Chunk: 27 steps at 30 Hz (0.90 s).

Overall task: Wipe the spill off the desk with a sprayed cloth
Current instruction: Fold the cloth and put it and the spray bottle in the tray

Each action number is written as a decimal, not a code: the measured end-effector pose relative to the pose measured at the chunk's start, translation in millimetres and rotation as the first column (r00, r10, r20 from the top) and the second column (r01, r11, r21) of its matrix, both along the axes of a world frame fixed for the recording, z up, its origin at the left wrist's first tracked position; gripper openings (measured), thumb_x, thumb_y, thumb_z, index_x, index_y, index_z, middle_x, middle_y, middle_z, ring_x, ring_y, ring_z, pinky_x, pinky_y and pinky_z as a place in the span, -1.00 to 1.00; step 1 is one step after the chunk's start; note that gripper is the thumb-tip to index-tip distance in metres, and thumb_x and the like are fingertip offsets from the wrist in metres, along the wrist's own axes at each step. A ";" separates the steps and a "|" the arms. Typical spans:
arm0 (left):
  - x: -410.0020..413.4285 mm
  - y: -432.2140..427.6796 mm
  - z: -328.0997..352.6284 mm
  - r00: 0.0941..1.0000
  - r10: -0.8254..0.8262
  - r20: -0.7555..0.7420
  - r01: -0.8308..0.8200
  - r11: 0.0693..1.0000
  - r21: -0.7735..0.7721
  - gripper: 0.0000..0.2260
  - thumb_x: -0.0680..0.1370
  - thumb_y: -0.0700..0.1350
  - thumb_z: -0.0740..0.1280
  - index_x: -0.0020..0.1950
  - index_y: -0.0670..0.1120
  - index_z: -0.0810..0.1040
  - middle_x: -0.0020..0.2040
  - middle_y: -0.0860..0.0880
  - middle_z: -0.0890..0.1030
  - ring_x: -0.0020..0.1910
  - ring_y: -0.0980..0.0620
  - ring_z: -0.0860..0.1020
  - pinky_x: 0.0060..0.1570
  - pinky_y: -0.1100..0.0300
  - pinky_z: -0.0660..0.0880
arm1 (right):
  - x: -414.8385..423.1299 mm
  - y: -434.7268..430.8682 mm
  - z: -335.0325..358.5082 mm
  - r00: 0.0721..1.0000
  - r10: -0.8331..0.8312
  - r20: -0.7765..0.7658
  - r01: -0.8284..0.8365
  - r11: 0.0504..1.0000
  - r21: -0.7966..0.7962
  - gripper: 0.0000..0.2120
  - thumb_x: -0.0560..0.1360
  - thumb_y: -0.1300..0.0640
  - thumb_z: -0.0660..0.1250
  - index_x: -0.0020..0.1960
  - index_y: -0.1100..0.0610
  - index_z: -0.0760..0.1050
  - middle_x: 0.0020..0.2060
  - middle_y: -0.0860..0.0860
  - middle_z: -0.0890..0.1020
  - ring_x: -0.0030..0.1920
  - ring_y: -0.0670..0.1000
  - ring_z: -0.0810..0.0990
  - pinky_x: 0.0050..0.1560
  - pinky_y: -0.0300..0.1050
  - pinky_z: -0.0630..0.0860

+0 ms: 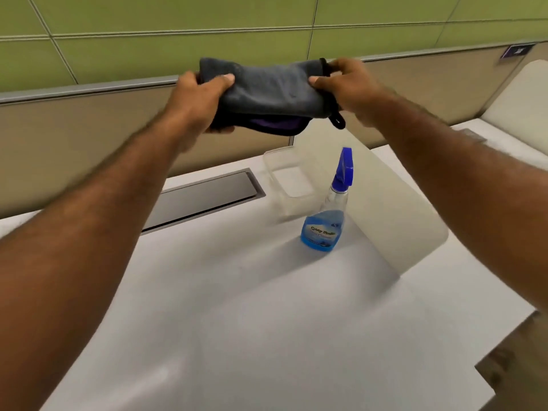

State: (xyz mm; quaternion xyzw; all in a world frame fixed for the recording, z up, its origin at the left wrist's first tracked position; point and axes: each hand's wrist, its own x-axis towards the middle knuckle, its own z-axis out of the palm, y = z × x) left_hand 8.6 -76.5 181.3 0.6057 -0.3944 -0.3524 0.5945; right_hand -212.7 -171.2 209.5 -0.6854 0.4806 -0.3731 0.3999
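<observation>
A grey cloth with a purple underside and black edging is held up in the air above the back of the white desk. My left hand grips its left end and my right hand grips its right end, stretching it between them. A spray bottle with a blue trigger head and blue liquid stands upright on the desk, below and right of the cloth. No spill is visible to me on the desk surface.
A clear plastic tray sits just behind the bottle. A frosted divider panel stands right of the bottle. A grey cable flap is set into the desk at back left. A beige partition runs behind.
</observation>
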 end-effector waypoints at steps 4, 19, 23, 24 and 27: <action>-18.9 -44.5 -19.8 0.995 -0.099 -0.029 0.102 0.985 0.136 -0.73 0.54 -0.12 0.35 0.22 -0.12 0.49 0.09 -0.10 0.57 -0.06 -0.05 0.60 -0.36 0.13 0.60 | -18.0 -45.7 -21.8 0.980 0.009 -0.200 0.011 0.995 0.097 -0.65 0.57 0.12 0.36 0.31 0.21 0.46 0.12 0.16 0.61 0.02 0.05 0.61 0.04 0.03 0.62; -84.6 -94.1 -151.9 0.998 -0.012 0.057 -0.021 0.841 0.540 -0.46 0.46 -0.13 0.48 0.38 -0.19 0.38 0.28 -0.20 0.52 0.13 -0.23 0.59 -0.20 -0.06 0.66 | -35.4 -124.7 -174.2 0.594 0.123 -0.795 -0.053 0.992 0.113 -0.77 0.48 0.18 0.34 0.07 0.30 0.50 -0.14 0.14 0.55 -0.19 0.05 0.53 -0.23 -0.18 0.45; -94.9 -99.0 -169.9 0.991 -0.012 0.134 -0.069 0.808 0.586 -0.39 0.46 -0.10 0.49 0.42 -0.20 0.31 0.31 -0.22 0.49 0.19 -0.22 0.55 -0.09 -0.01 0.64 | -40.0 -138.0 -208.8 0.604 0.126 -0.787 -0.160 0.987 0.036 -0.66 0.41 0.07 0.50 0.06 0.17 0.45 -0.16 0.04 0.52 -0.34 -0.11 0.43 -0.37 -0.31 0.30; -95.8 -100.8 -172.9 0.984 -0.026 0.175 -0.083 0.808 0.583 -0.38 0.45 -0.08 0.49 0.42 -0.20 0.31 0.32 -0.21 0.47 0.20 -0.21 0.55 -0.09 0.00 0.64 | -38.8 -140.9 -216.2 0.580 0.134 -0.804 -0.192 0.981 0.025 -0.69 0.40 0.06 0.51 0.00 0.15 0.47 -0.18 0.04 0.55 -0.36 -0.12 0.41 -0.41 -0.32 0.26; -99.6 -105.4 -179.1 0.959 -0.068 0.276 -0.105 0.817 0.566 -0.35 0.43 0.02 0.51 0.39 -0.17 0.31 0.32 -0.19 0.47 0.20 -0.22 0.54 -0.04 -0.10 0.64 | -32.4 -146.6 -237.7 0.455 0.099 -0.885 -0.230 0.973 -0.009 -0.76 0.37 0.06 0.52 -0.13 0.14 0.51 -0.23 0.07 0.59 -0.36 -0.08 0.45 -0.40 -0.26 0.27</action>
